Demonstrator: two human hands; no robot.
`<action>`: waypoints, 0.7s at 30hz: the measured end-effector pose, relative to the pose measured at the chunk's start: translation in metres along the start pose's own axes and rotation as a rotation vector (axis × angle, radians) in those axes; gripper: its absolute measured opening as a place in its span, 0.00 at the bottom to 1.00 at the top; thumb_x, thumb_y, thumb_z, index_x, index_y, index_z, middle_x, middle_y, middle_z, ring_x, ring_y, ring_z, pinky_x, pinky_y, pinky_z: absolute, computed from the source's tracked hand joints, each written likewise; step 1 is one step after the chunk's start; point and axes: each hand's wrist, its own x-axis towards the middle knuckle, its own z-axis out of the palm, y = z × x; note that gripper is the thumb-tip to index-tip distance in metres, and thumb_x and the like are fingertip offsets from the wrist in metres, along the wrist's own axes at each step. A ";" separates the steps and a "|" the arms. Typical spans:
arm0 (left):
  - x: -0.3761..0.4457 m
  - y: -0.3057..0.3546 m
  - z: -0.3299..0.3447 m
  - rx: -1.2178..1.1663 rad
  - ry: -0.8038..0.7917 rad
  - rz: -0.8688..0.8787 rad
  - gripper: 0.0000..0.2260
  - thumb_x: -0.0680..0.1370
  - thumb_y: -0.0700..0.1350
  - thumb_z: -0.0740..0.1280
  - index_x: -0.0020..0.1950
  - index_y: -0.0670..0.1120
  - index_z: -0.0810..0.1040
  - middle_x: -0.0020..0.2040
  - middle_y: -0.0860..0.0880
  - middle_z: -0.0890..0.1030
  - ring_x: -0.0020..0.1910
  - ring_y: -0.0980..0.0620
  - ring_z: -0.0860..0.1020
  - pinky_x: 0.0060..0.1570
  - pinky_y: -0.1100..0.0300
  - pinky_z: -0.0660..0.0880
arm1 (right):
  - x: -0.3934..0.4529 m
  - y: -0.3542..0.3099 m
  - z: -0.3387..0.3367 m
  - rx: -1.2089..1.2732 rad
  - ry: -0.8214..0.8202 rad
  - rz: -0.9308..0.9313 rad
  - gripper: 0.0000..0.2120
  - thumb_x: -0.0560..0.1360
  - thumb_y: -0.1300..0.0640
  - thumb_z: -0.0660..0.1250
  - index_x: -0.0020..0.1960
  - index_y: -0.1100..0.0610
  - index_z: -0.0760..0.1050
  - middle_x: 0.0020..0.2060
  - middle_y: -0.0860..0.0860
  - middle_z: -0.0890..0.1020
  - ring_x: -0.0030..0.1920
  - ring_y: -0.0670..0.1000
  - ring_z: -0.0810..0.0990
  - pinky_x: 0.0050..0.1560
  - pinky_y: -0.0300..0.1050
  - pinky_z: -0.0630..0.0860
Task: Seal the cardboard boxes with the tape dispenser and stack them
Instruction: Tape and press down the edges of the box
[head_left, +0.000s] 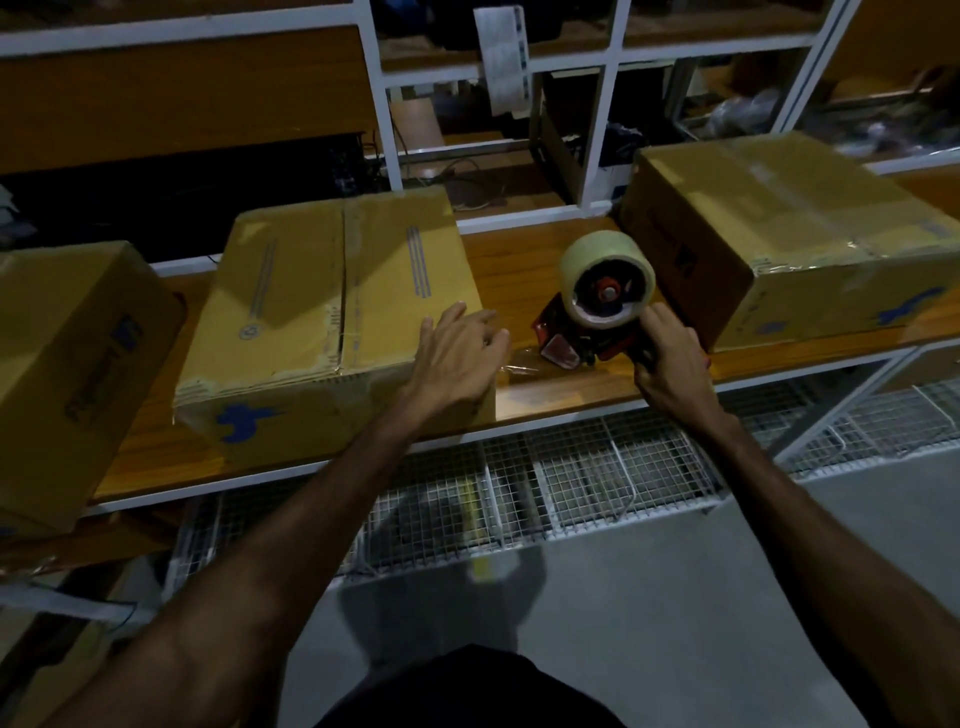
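Head camera view, looking down past two bare forearms at a wooden workbench (545, 384) in a dim storeroom.

The left hand (457, 358) reaches forward, palm down, over the near right corner of the middle cardboard box (332, 312). Its fingers are fairly straight and slightly spread, holding nothing; the fingertips extend past the box edge toward a loose strip of clear tape (519, 364) lying on the bench. Whether they touch the strip cannot be told.

The right hand (670, 358) is curled around the handle of the red tape dispenser (582, 332), which sits on the bench between the middle box and the right cardboard box (795, 234). The dispenser lies roughly left to right: its cutting end points left toward the middle box, its handle points right into the hand. The pale roll of tape (608, 280) stands on edge above the frame, its round face turned toward the camera.

The middle box lies with its long axis running away from the camera, and its top seam runs the same way. The right box is angled, with glossy tape across its top. A left cardboard box (67, 364) is cut off by the picture's edge.

The dispenser's handle is hidden inside the right hand. The white shelving (597, 130) behind the bench is dark, and its contents are hard to make out. A wire mesh rack (571, 483) shows below the bench.
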 end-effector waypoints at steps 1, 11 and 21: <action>0.007 0.002 -0.002 0.009 -0.029 -0.018 0.18 0.84 0.56 0.59 0.51 0.52 0.87 0.78 0.51 0.72 0.81 0.45 0.60 0.79 0.32 0.51 | 0.001 0.000 -0.001 -0.012 -0.002 -0.010 0.22 0.73 0.72 0.67 0.64 0.58 0.72 0.53 0.56 0.73 0.53 0.62 0.73 0.46 0.52 0.64; 0.029 0.010 -0.012 -0.028 -0.117 -0.019 0.09 0.78 0.55 0.73 0.45 0.50 0.86 0.58 0.51 0.70 0.71 0.47 0.64 0.77 0.32 0.51 | 0.005 0.002 -0.001 -0.201 -0.051 -0.140 0.24 0.75 0.67 0.69 0.68 0.54 0.69 0.55 0.56 0.74 0.52 0.60 0.74 0.48 0.51 0.63; 0.023 0.004 0.004 -0.006 0.048 0.048 0.06 0.80 0.54 0.70 0.47 0.54 0.84 0.54 0.51 0.70 0.67 0.47 0.67 0.73 0.33 0.58 | 0.019 -0.020 -0.001 -0.289 -0.098 -0.079 0.27 0.78 0.67 0.67 0.72 0.49 0.66 0.57 0.56 0.75 0.55 0.58 0.75 0.53 0.58 0.70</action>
